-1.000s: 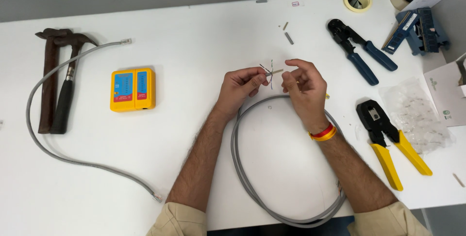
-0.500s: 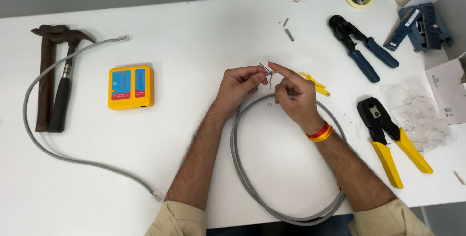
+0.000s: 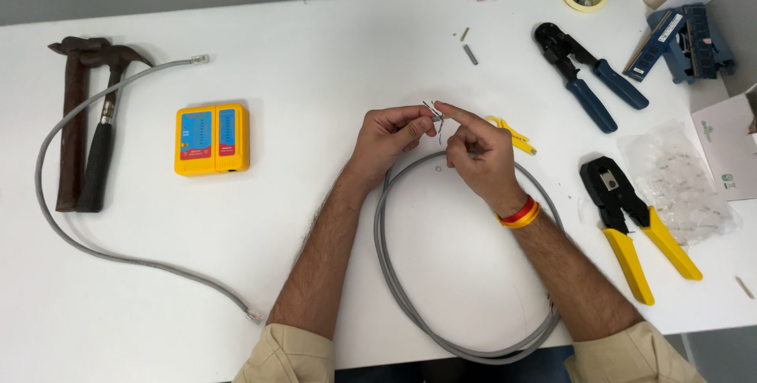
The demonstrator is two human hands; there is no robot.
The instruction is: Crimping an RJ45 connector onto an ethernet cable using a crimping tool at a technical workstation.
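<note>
- Two hands meet over the desk (image 3: 315, 273): my left hand (image 3: 388, 135) pinches the grey cable (image 3: 394, 273) end.
- Right hand (image 3: 477, 150) lies just right, fingertips closed on the fanned wires (image 3: 436, 117).

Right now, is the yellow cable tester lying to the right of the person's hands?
No, the yellow cable tester lies on the table's left side, beyond the left hand, near the hammer.

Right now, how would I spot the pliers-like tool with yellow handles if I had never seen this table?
Start at the white table and go to its right side, past the right hand. There, beside a clear plastic bag, lies the yellow-handled crimping tool. Its black head and yellow handles set it apart from the blue-handled crimping tool lying farther up.
</note>
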